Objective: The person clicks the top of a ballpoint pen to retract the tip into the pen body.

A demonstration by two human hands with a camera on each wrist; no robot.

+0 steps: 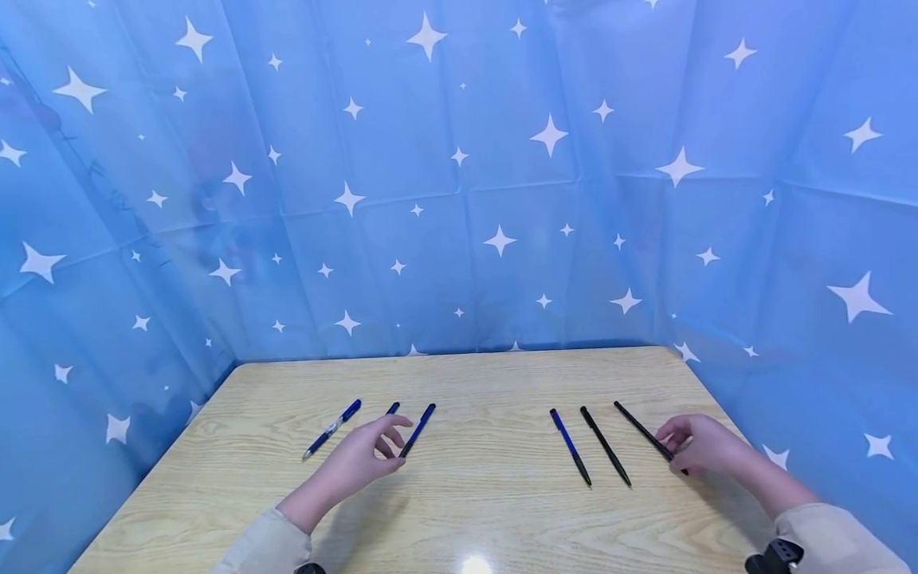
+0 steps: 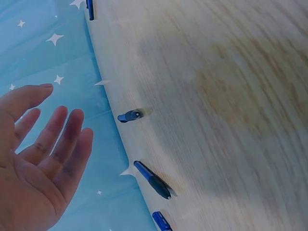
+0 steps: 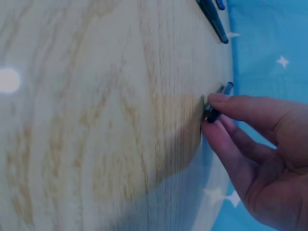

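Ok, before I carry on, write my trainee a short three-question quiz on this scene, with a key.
1. How many pens show in the head view?
2. True or false: the left hand grips a pen.
3. What does the right hand pinch: (a) the blue-and-white pen, (b) the rightmost dark pen, or (c) nothing?

Key:
1. Six.
2. False; in the left wrist view, its fingers hold nothing.
3. (b).
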